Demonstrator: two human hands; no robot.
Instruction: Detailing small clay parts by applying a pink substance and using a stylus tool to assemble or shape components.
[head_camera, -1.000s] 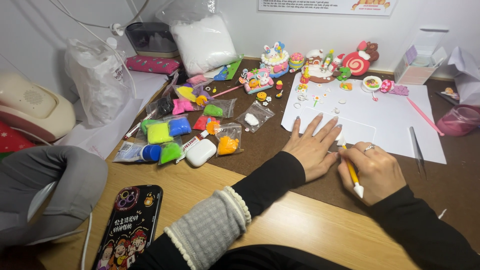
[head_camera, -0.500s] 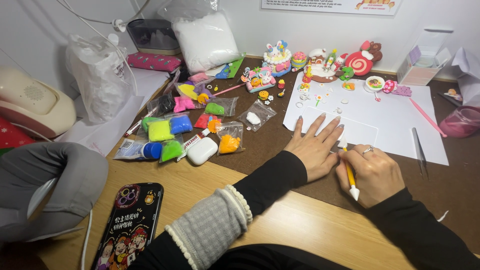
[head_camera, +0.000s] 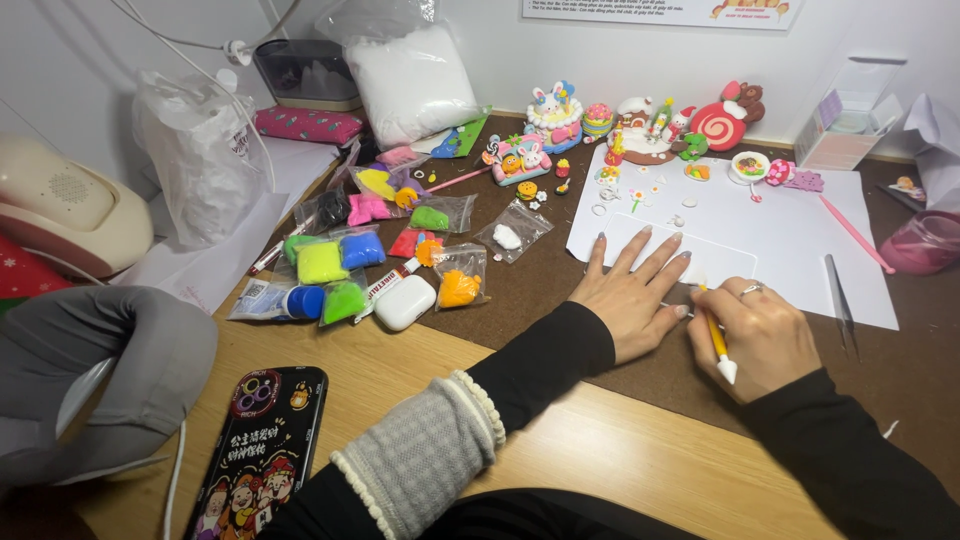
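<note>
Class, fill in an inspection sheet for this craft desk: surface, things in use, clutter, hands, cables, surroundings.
Surface: wooden desk with a brown mat.
Things in use: white sheet; yellow tool.
Clutter: clay bags, clay figures, phone, white case.
Hands: left hand flat on the sheet; right hand grips the tool.
Cables: white cord.
Surroundings: white wall, stuffing bag.

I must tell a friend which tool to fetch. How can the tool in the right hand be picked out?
Find the white sheet on the brown mat. At its near edge, the right hand holds a thin yellow tool with a white tip. The pink stick and grey blade lie unheld further right.
</note>
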